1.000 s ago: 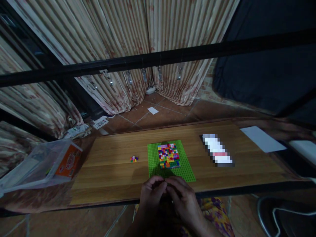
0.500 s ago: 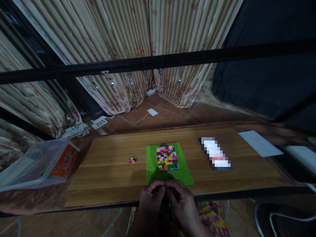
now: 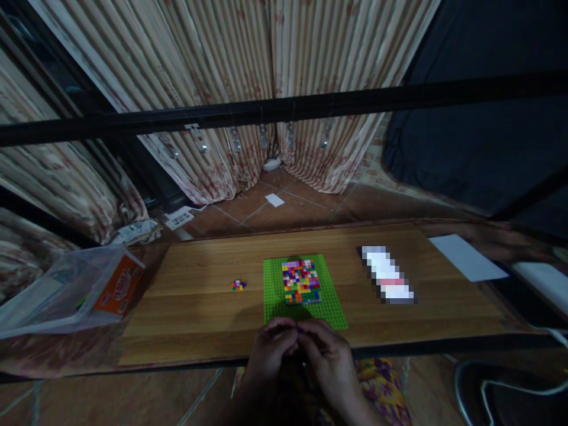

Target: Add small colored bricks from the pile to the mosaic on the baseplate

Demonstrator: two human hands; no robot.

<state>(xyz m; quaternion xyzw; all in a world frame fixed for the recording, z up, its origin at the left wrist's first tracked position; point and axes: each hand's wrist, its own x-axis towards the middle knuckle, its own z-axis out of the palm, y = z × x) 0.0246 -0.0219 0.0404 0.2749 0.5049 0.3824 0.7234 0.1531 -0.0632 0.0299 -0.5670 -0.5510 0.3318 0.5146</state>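
Toy-brick set, one piece in hand: your left hand (image 3: 273, 349) and right hand (image 3: 328, 355) are pinching a small purple piece (image 3: 300, 331) fingertip to fingertip.
Change: little is shifting since the earlier views; your fingertips are staying together, so the handling is apparently going on between them, nothing being added to the mosaic panel of bricks (image 3: 300, 282). Location: the piece, mostly hidden, is sitting just before the near edge of the green studded baseplate (image 3: 271, 284), which is bearing the panel on the counter (image 3: 195, 313). A loose brick pile (image 3: 238, 285) is lying left of it. Container: a clear plastic bin (image 3: 95, 257) is standing at far left, showing an orange printed panel (image 3: 119, 284) and holding something green, too dim to identify.
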